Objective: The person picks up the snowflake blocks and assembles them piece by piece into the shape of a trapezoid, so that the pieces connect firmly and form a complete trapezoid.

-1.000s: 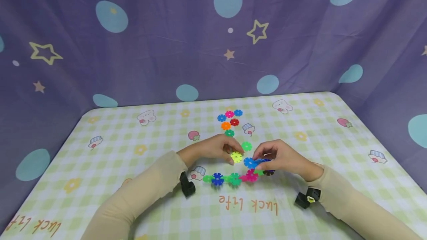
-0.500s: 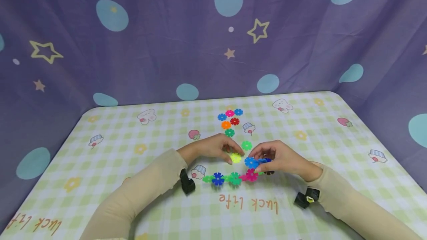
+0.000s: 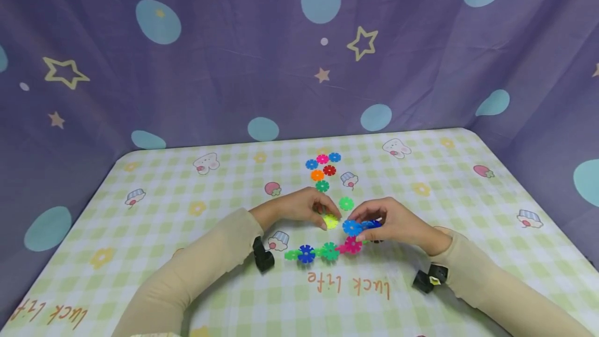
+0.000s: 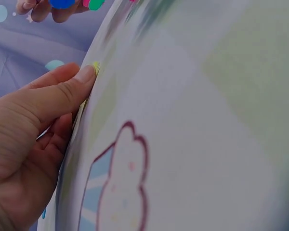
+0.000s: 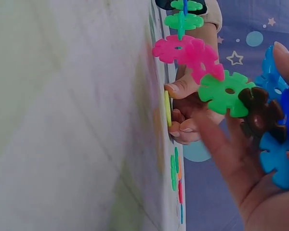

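A yellow snowflake disc [image 3: 331,221] lies flat on the checked tablecloth [image 3: 187,191]; my left hand [image 3: 326,216] pinches its edges between thumb and fingertips [image 4: 82,77]. The disc shows edge-on as yellow disc [image 5: 167,108] in the right wrist view. My right hand [image 3: 364,226] grips the blue pieces [image 3: 352,228] at the right end of a linked chain [image 3: 327,251]. That chain runs pink piece [image 5: 183,50], green piece [image 5: 226,91], brown piece [image 5: 260,113], blue piece [image 5: 279,159]. Its right end is raised off the cloth.
A loose green disc [image 3: 346,203] lies just beyond the hands. Several more discs [image 3: 322,170] sit in a cluster farther back. A purple star-print curtain [image 3: 234,56] walls the table's back and sides.
My right hand with the chain's blue end has edged slightly toward the yellow disc. The left hand has stayed put.
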The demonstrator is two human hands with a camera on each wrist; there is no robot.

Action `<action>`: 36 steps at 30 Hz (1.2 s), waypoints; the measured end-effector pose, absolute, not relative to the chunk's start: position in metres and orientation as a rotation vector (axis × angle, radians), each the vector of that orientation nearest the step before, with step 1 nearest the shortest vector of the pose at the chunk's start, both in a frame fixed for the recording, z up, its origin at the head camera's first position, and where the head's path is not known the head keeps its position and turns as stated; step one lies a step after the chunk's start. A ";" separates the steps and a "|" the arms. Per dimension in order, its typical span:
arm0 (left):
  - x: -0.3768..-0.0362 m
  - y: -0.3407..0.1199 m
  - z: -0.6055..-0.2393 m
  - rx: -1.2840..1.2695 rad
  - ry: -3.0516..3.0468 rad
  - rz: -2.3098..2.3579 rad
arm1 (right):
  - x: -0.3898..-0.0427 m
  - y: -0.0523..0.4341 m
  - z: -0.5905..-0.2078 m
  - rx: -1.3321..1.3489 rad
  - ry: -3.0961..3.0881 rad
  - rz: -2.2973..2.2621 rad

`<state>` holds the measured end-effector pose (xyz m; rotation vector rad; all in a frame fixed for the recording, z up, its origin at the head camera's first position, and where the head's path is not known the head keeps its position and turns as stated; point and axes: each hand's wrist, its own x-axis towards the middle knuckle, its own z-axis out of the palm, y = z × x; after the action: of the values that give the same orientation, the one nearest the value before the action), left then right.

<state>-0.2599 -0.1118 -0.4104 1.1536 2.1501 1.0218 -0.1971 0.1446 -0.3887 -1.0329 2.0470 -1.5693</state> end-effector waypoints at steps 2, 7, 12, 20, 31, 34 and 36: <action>-0.260 -0.112 -0.411 1.159 2.143 1.026 | -0.196 0.144 -0.389 -1.036 2.039 -1.585; -0.261 -0.112 -0.412 1.178 2.120 1.055 | -0.195 0.144 -0.390 -1.026 2.039 -1.609; -0.260 -0.114 -0.413 1.179 2.098 1.110 | -0.194 0.144 -0.390 -1.012 2.046 -1.618; -0.247 -0.118 -0.393 1.204 2.101 1.270 | -0.193 0.145 -0.387 -0.970 2.245 -1.550; -0.214 -0.121 -0.370 1.172 2.179 1.552 | -0.195 0.145 -0.384 -0.940 2.321 -1.498; -0.207 -0.118 -0.372 1.097 2.137 1.629 | -0.196 0.144 -0.383 -0.943 2.339 -1.479; -0.203 -0.117 -0.372 1.019 2.134 1.667 | -0.196 0.142 -0.383 -0.954 2.336 -1.475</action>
<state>-0.2033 -0.1167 -0.3718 1.0187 2.1340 1.6675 -0.1963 0.1419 -0.3826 -0.9537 2.3355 -1.4753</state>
